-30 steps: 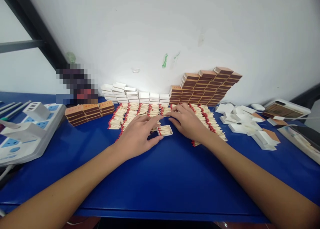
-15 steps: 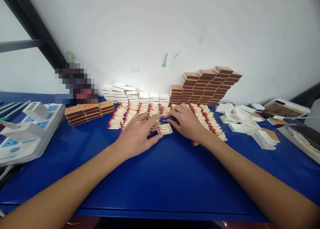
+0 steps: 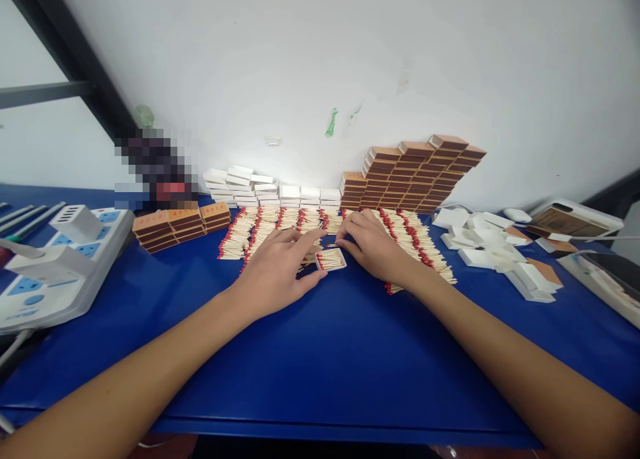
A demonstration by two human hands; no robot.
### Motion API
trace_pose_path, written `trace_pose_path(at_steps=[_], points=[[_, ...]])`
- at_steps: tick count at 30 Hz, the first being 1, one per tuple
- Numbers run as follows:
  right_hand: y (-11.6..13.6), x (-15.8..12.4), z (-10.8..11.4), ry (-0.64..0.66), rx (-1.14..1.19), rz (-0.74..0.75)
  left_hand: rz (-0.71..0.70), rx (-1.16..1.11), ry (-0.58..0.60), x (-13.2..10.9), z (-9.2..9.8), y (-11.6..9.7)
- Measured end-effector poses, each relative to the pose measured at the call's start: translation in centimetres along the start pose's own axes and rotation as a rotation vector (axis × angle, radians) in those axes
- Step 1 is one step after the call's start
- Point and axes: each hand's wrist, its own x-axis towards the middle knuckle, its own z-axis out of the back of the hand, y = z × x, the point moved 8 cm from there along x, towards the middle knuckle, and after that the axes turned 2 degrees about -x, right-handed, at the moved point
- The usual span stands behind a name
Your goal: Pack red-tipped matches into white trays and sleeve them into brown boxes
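A small white matchbox tray (image 3: 331, 259) with red-tipped matches in it lies on the blue table. My left hand (image 3: 280, 265) has its thumb against the tray's near left corner and its other fingers curved around the far side, at the left end. Just right of the tray, my right hand (image 3: 370, 242) has thumb and fingertips pinched together, with what looks like a match between them. Behind and beneath both hands spread rows of loose matches (image 3: 417, 242) with red heads. My hands partly cover these rows.
White trays (image 3: 260, 189) are stacked along the wall beside a tall stack of brown matchboxes (image 3: 413, 175). More matchboxes (image 3: 173, 227) and a power strip (image 3: 95, 272) stand at left. At right lie scattered white trays (image 3: 480, 239), a phone (image 3: 575, 217) and a pale container (image 3: 595, 279).
The hands and the tray stay in nearly the same place. My right fingertips have shifted slightly, and the whole view has moved a little.
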Motion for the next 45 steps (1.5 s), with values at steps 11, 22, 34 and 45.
trace_pose_path(at_steps=[11,22,34,45], points=[[0.0,0.0,0.0,0.046,-0.030,0.009,0.004,-0.007,0.004,0.0,0.0,0.2],[2.6,-1.6,3.3,0.002,0.082,0.052,0.003,0.018,-0.015,0.0,0.0,0.1],[4.5,-1.5,2.8,-0.002,0.171,0.067,0.010,0.029,-0.005,0.0,0.1,0.0],[-0.2,-0.5,0.1,-0.053,-0.062,0.028,0.014,-0.010,0.005,0.0,0.1,0.0]])
